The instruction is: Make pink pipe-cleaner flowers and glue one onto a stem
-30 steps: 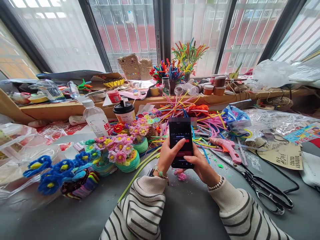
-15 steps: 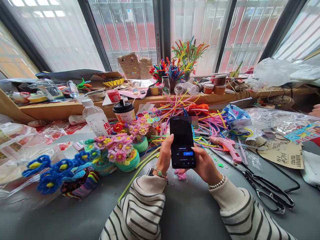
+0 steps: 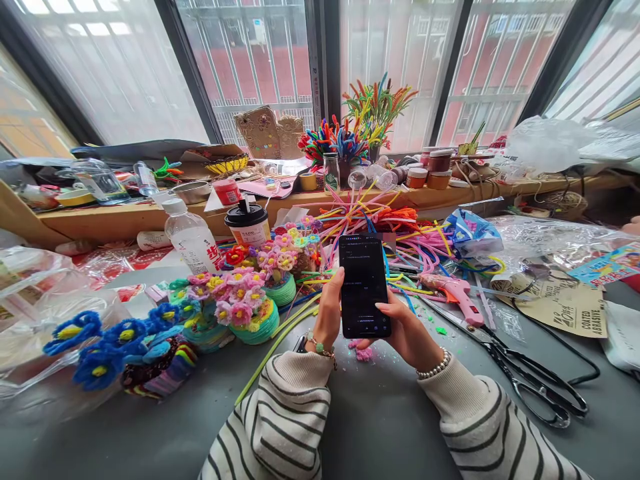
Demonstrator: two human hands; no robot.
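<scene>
A black smartphone (image 3: 364, 283) is held upright over the grey table, its dark screen facing me with small text on it. My left hand (image 3: 330, 307) is closed round the phone's left edge, thumb along the side. Gripping the lower right edge, my right hand (image 3: 407, 330) has its thumb over the lower part of the screen; its other fingers are mostly hidden behind the phone. Just below the phone lies a small pink fuzzy piece (image 3: 364, 353). Behind it spreads a heap of coloured pipe cleaners (image 3: 345, 220).
Pipe-cleaner flowers, pink (image 3: 240, 300) and blue (image 3: 97, 363), stand left in small pots. A plastic bottle (image 3: 190, 233) and a lidded cup (image 3: 247, 223) are behind them. To the right lie a pink glue gun (image 3: 460, 293) and large scissors (image 3: 537, 380). Another person's hand (image 3: 634, 225) shows at the right edge.
The phone's screen has changed from a prompt with a blue button to a dark page of text. My right thumb has shifted left onto the screen. The phone stays in place.
</scene>
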